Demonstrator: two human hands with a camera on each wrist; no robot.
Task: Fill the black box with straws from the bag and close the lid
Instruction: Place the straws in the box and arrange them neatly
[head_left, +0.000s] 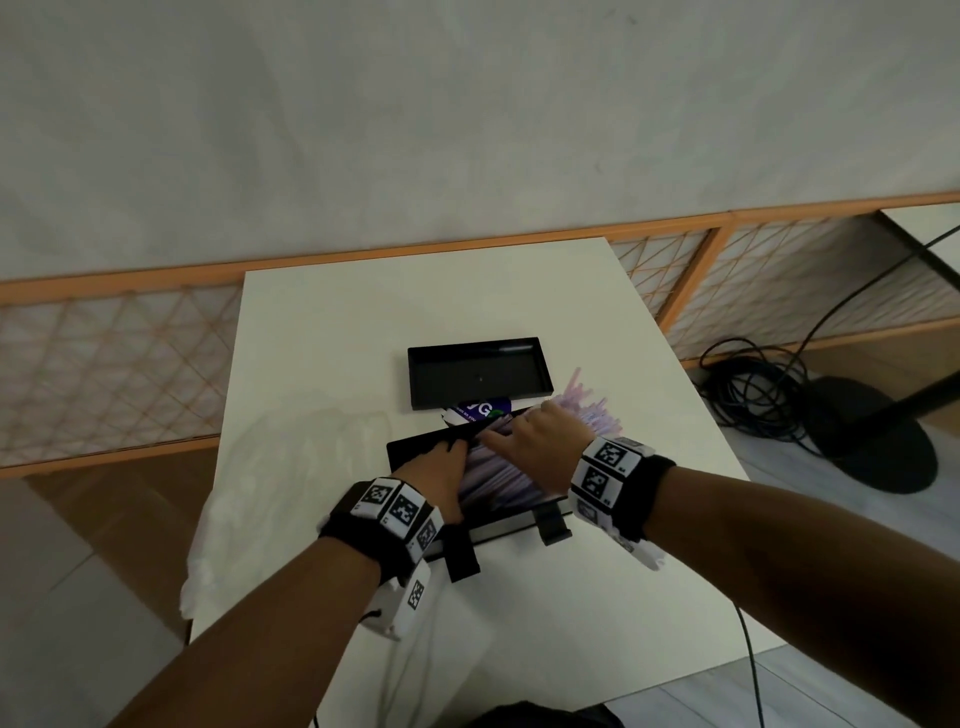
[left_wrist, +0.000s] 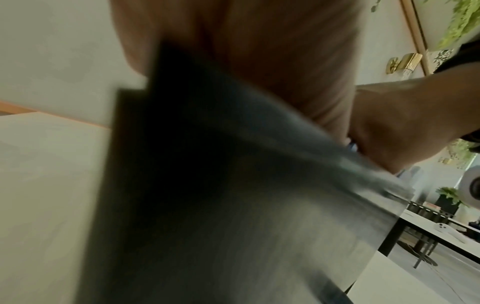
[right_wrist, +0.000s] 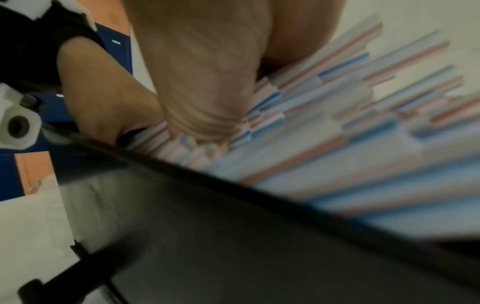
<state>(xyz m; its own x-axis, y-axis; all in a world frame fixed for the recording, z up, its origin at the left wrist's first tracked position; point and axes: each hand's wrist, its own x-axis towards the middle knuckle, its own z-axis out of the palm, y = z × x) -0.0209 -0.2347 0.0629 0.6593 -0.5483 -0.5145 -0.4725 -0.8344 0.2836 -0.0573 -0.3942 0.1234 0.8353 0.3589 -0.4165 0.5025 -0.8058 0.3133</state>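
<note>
The black box (head_left: 514, 522) stands open in the middle of the white table (head_left: 363, 322), with pale pink and blue straws (head_left: 493, 478) piled in it. More straws (head_left: 592, 415) fan out past its far right corner. My left hand (head_left: 434, 467) lies flat across the left part of the box, fingertips at the far rim. My right hand (head_left: 535, 441) curls over the straw bundle, thumb pointing left. The right wrist view shows this hand (right_wrist: 207, 72) gripping the straws (right_wrist: 337, 123) above the box wall (right_wrist: 233, 246). The lid (head_left: 480, 371) lies upturned behind the box.
A clear plastic bag (head_left: 301, 467) lies crumpled along the table's left side. A blue-labelled wrapper (head_left: 480, 410) sits between lid and box. Black cables (head_left: 753, 395) and a round stand base (head_left: 883, 441) are on the floor to the right.
</note>
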